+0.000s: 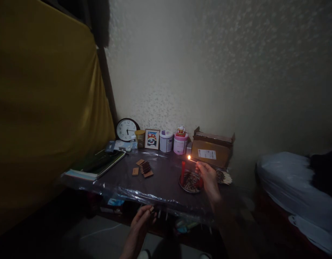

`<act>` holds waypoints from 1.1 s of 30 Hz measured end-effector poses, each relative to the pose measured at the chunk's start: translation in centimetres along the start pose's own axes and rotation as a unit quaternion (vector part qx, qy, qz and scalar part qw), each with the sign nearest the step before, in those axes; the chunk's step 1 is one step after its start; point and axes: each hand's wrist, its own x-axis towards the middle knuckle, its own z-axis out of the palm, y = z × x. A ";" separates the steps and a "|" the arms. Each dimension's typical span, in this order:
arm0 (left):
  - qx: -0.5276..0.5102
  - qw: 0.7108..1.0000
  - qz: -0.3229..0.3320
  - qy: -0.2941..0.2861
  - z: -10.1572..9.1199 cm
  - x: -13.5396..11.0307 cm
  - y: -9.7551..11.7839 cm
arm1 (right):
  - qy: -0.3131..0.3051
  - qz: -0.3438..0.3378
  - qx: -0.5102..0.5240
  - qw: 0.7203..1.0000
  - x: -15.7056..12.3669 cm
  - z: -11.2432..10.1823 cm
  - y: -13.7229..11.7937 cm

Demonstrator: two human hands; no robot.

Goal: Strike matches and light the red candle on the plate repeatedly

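My right hand (207, 176) pinches a burning match (192, 160), its flame just above and to the right of a red candle (183, 171). The candle stands upright at the left side of a round metal dish (191, 191), which holds many dark and pale bits, apparently used matches. No flame shows on the candle itself. Low in front of the table edge, my left hand (142, 220) is closed with its fingertips together around a small dark thing with a pale end, too dim to name. A bundle of unlit matches (224, 177) lies right of the dish.
Small brown squares (135, 171) lie mid-table on the dark table (160, 183), which has a plastic cover. Along the wall stand a clock (127, 129), a framed panda picture (152, 139), tubs (166, 141) and a cardboard box (212, 149). A yellow curtain (47, 100) hangs left.
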 end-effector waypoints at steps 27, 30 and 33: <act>0.007 1.000 -0.012 -0.007 0.2 -0.2 0.5 | 0.033 -0.009 -0.110 0.993 1.0 1.5 2.0; 0.009 1.000 -0.010 -0.013 -0.1 0.0 0.4 | 0.031 -0.010 -0.116 0.993 1.2 1.5 2.4; 0.014 1.000 -0.007 -0.017 -0.2 0.1 0.4 | 0.031 -0.010 -0.119 0.992 1.4 1.5 2.7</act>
